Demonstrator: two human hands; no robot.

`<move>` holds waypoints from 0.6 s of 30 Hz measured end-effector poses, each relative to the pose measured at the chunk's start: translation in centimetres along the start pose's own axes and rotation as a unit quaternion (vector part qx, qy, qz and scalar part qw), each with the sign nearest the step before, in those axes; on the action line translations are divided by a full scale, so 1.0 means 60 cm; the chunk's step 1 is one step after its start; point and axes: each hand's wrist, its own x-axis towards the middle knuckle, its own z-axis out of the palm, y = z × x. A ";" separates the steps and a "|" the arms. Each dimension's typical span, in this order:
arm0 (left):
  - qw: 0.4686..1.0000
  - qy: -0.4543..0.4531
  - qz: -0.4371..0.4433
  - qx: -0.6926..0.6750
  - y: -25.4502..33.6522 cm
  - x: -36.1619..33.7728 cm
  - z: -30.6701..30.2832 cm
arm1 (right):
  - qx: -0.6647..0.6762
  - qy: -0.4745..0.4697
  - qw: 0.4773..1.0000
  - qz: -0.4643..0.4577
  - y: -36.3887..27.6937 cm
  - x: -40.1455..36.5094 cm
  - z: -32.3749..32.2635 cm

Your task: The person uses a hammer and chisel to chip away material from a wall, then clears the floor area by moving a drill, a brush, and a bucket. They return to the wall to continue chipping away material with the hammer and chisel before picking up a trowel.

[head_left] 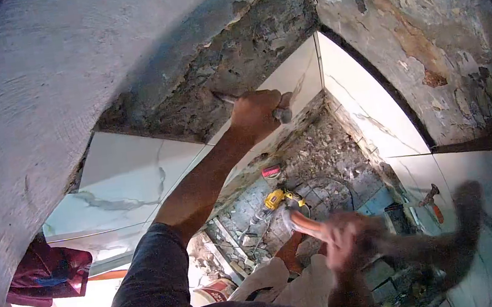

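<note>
My left hand (pixel 256 112) is closed round a chisel (pixel 227 97). The tool's thin end points at the rough bare wall above the tile edge, and its blunt grey butt sticks out by my thumb. Lower right, my right hand (pixel 341 240) grips a hammer (pixel 308 226) by its orange handle. Motion smears the hammer, its dark head well out to the right, apart from the chisel. White marbled tiles (pixel 292 76) line the wall just below my left hand. Rough mortar (pixel 244 48) shows above them.
On the rubble-strewn floor (pixel 320 150) lie a yellow power tool (pixel 275 199) and a red object (pixel 271 172). A second hammer (pixel 433 200) is by the right tiled wall. A bucket (pixel 214 291) stands near my legs; a maroon cloth (pixel 47 273) hangs at left.
</note>
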 end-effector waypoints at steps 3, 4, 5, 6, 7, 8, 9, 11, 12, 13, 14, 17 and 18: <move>0.999 -0.022 -0.027 0.037 0.004 0.001 -0.007 | -0.249 -0.095 0.963 0.034 0.013 0.025 0.060; 0.999 -0.022 -0.023 0.036 0.007 -0.003 -0.006 | -0.134 -0.151 0.958 0.203 -0.022 0.061 0.066; 0.997 -0.049 -0.014 0.055 0.004 -0.003 -0.003 | -0.150 -0.179 0.951 0.204 -0.037 0.068 0.049; 0.994 -0.076 -0.013 0.074 0.004 -0.001 -0.007 | -0.149 -0.180 0.952 0.198 -0.057 0.074 0.040; 0.994 -0.087 -0.019 0.055 0.003 -0.007 -0.009 | 0.022 -0.112 0.934 0.338 -0.082 0.060 0.031; 0.994 -0.092 -0.019 0.054 0.007 -0.005 -0.012 | 0.192 -0.031 0.870 0.454 -0.091 0.048 0.028; 0.992 -0.100 -0.023 0.070 0.010 -0.003 -0.015 | 0.154 -0.088 0.918 0.354 -0.089 0.049 0.032; 0.990 -0.112 -0.029 0.084 0.010 -0.010 -0.012 | 0.075 -0.150 0.978 0.125 -0.086 0.052 0.040; 0.989 -0.117 -0.017 0.093 0.003 -0.011 -0.007 | 0.033 -0.164 0.967 0.194 -0.061 0.048 0.050; 0.987 -0.124 -0.004 0.101 0.000 -0.014 -0.001 | -0.011 -0.183 0.947 0.262 -0.036 0.044 0.061; 0.987 -0.127 0.000 0.101 0.005 -0.018 -0.004 | -0.053 -0.206 0.921 0.326 -0.024 0.049 0.072; 0.983 -0.140 0.008 0.116 0.005 -0.031 -0.016 | -0.297 -0.313 0.902 -0.012 -0.017 0.027 0.026; 0.983 -0.139 0.013 0.117 0.004 -0.026 -0.018 | -0.403 -0.284 0.853 -0.174 -0.022 0.021 0.010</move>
